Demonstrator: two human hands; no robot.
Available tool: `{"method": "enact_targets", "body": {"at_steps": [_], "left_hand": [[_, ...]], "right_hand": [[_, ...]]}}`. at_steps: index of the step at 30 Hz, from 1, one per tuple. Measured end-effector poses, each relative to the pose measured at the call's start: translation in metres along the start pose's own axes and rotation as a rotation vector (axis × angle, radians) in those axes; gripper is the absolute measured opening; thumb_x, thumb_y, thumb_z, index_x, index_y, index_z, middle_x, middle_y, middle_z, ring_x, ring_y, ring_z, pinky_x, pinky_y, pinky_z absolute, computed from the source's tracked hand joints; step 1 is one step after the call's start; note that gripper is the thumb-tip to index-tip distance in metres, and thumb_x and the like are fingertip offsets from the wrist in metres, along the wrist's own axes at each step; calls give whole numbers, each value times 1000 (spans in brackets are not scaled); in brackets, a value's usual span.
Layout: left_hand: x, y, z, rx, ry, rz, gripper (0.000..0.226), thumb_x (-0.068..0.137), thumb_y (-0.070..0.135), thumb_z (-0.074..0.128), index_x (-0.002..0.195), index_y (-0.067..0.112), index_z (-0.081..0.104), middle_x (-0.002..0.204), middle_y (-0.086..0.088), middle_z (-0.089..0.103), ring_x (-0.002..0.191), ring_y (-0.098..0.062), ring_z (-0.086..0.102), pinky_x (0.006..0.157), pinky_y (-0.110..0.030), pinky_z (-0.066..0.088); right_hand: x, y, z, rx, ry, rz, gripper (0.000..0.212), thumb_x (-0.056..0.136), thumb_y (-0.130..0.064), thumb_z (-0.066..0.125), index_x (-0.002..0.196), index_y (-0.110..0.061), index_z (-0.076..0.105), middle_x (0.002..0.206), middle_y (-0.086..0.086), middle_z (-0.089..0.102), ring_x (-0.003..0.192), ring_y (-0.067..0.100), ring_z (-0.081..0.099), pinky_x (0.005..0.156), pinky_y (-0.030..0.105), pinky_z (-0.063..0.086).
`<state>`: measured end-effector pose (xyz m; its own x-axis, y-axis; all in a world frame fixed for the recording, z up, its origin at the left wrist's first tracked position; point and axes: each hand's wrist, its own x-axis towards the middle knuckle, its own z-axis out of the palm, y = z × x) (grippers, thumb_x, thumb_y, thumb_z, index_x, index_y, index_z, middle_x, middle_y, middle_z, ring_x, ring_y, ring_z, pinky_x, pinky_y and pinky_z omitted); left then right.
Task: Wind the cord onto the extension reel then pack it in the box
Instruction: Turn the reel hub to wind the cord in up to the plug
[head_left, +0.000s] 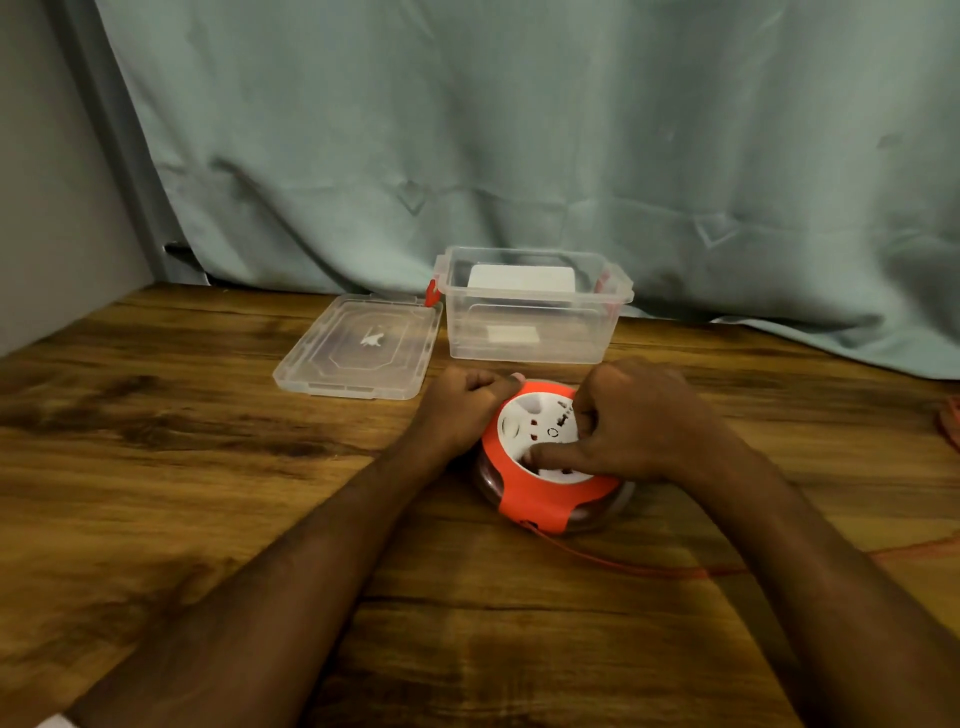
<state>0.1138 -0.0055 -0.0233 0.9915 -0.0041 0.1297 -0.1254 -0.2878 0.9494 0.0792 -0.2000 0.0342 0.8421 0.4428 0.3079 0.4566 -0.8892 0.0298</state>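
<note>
Two hands at work: left hand (467, 402) curled in a fist against the far-left rim of the extension reel (550, 457), bracing it; right hand (631, 418) bent over the white centre, index finger pressing down into the socket face, apparently turning it.
Reel position: lying flat on the worktop (208, 441), just in front of the box (530, 306), not touching it.
Cord (623, 564): trailing out from the near edge of the reel and running off to the right across the worktop; a further orange loop showing at the far right edge.
Progress: winding apparently under way but not finished, judging by the length lying loose; amount already wound inside the housing too dim to tell.
Remaining: drawing in the rest of the cord, lifting the reel into the box, probably closing it.
Count: one reel, one cord, one clear box standing open with white labels or cards showing through its walls, one clear lid (361, 345) lying flat to its left.
Backdrop: one pale green curtain (519, 130) hanging behind.
</note>
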Motion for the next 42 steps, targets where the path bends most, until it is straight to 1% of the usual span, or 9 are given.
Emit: {"method": "enact_targets", "body": {"at_steps": [5, 8, 11, 17, 20, 23, 28, 37, 42], "left_hand": [[-2, 3, 0, -64, -19, 13, 30, 96, 35, 67, 87, 10, 81, 83, -7, 80, 81, -27, 78, 77, -41, 63], [-3, 3, 1, -66, -18, 31, 30, 97, 31, 67, 89, 6, 80, 84, -10, 80, 80, -28, 77, 73, -37, 62], [-3, 3, 1, -74, -27, 30, 29, 97, 30, 66, 92, 4, 80, 87, -13, 80, 82, -31, 77, 76, -40, 63], [-3, 5, 0, -96, -43, 48, 25, 97, 28, 66, 96, 7, 80, 90, -10, 80, 85, -28, 77, 76, -37, 62], [-3, 5, -1, -115, -55, 54, 23, 97, 27, 67, 95, 7, 80, 89, -10, 80, 84, -27, 77, 74, -35, 62], [-4, 5, 0, -119, -51, 51, 21, 96, 27, 67, 92, 12, 81, 85, -6, 81, 78, -20, 77, 70, -30, 62], [-4, 4, -1, -124, -42, 33, 23, 96, 31, 67, 92, 12, 81, 82, -4, 81, 73, -18, 77, 65, -26, 60], [-3, 3, -1, -111, -20, 35, 24, 96, 31, 67, 96, 11, 80, 87, -5, 81, 77, -20, 78, 68, -29, 62], [-3, 3, -2, -128, -27, 46, 22, 97, 29, 67, 95, 12, 80, 87, -5, 81, 78, -19, 79, 69, -29, 63]], "right_hand": [[0, -4, -4, 101, -40, -18, 45, 85, -66, 57, 57, -31, 59, 61, -13, 53, 58, 2, 52, 51, 19, 27], [0, 4, -16, 196, -116, 2, 9, 82, -45, 71, 90, -41, 68, 62, -19, 53, 64, 3, 57, 52, 19, 35], [1, 13, -19, 252, -230, -23, 41, 80, -33, 72, 115, -50, 60, 56, -20, 58, 55, -2, 57, 49, 19, 39], [1, 25, -17, 254, -285, -30, 58, 72, -44, 78, 126, -53, 60, 87, -16, 68, 70, 2, 59, 55, 23, 44], [1, 28, -15, 262, -295, -21, 62, 63, -55, 74, 123, -59, 58, 105, -14, 69, 84, 6, 64, 66, 34, 55], [1, 27, -13, 209, -288, -10, 67, 57, -67, 73, 121, -56, 60, 110, -22, 63, 87, 2, 59, 62, 27, 48], [0, 22, -11, 143, -192, 0, 70, 40, -90, 64, 96, -47, 67, 91, -27, 54, 80, -2, 55, 59, 24, 42], [-1, 3, -7, 72, -86, -37, 65, 58, -91, 58, 55, -25, 56, 57, -14, 55, 59, 5, 54, 50, 21, 28], [-1, -13, -1, 63, -55, 26, 59, 69, -85, 55, 57, -28, 44, 60, -14, 47, 58, 6, 52, 59, 23, 40]]}}
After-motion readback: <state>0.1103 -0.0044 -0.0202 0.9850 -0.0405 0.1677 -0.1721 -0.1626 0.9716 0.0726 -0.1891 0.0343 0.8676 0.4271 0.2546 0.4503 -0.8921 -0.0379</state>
